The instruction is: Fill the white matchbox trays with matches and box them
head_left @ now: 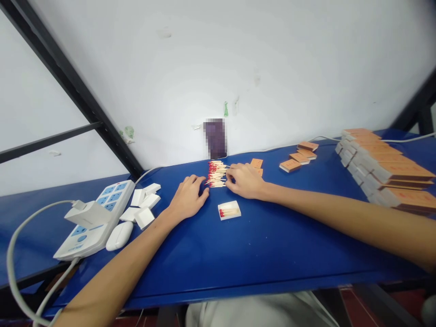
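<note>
A pile of red-tipped matches (216,174) lies on the blue table, heads to the left. My left hand (189,196) rests beside the heads, thumb apart from the fingers, its fingertips close to the pile's left edge. At the pale ends, my right hand (248,180) is curled with thumb and fingers pinched in at the match ends; its fingertips are partly hidden. Nearer to me is a white matchbox tray (235,205) with several matches inside. Orange matchbox sleeves (257,163) lie just behind my right hand.
Several empty white trays (145,200), a white earbud case (119,235) and a power strip (116,200) with a plugged-in charger (90,214) are at left. Loose matchboxes (290,165) and a large matchbox stack (391,163) stand at right. A blurred dark object (215,138) leans against the wall.
</note>
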Motion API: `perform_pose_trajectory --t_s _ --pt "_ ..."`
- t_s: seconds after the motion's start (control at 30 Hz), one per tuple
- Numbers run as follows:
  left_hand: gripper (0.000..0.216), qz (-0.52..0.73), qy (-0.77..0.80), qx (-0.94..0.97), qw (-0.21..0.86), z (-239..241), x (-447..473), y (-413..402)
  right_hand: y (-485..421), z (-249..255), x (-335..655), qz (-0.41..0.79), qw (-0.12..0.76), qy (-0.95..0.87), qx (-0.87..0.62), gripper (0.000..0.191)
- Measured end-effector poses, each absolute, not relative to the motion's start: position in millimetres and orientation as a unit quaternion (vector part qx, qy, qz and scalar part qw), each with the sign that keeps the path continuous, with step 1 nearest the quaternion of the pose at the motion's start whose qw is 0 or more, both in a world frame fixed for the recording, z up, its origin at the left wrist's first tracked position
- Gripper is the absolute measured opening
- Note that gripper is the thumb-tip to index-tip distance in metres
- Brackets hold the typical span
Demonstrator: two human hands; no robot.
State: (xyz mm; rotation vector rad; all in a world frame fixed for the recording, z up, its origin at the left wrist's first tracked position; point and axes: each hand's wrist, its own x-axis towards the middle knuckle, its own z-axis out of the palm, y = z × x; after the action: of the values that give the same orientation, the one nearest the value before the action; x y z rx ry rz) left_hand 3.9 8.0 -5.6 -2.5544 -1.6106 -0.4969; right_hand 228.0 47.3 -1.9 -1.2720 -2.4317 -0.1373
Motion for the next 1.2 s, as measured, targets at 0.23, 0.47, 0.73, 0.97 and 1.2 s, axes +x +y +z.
perform_pose_trajectory --t_s 0.23,0.47,0.73,0.97,1.2 --pt "0.034 -0.171 -0.533 -0.827 0.054 -4.5 6.3 5.8 46.9 -0.9 228.6 -0.041 0.187 -0.885 -0.425 0.022" --pt "0.028 -0.18 -0.548 -0.816 0.044 -4.0 5.4 12.1 45.8 -0.1 229.2 -0.018 0.205 -0.89 -0.406 0.027" --pt "0.019 -0.188 -0.551 -0.812 0.033 -3.9 5.5 16.8 44.6 -0.2 228.4 0.001 0.231 -0.888 -0.397 0.013" --pt "0.019 -0.225 -0.511 -0.83 0.001 2.2 10.4 8.9 45.5 -0.1 228.8 0.026 0.224 -0.885 -0.408 0.011" --pt "0.015 -0.179 -0.484 -0.856 -0.019 5.6 19.1 -0.6 49.5 -3.5 228.6 0.036 0.253 -0.881 -0.398 0.012"
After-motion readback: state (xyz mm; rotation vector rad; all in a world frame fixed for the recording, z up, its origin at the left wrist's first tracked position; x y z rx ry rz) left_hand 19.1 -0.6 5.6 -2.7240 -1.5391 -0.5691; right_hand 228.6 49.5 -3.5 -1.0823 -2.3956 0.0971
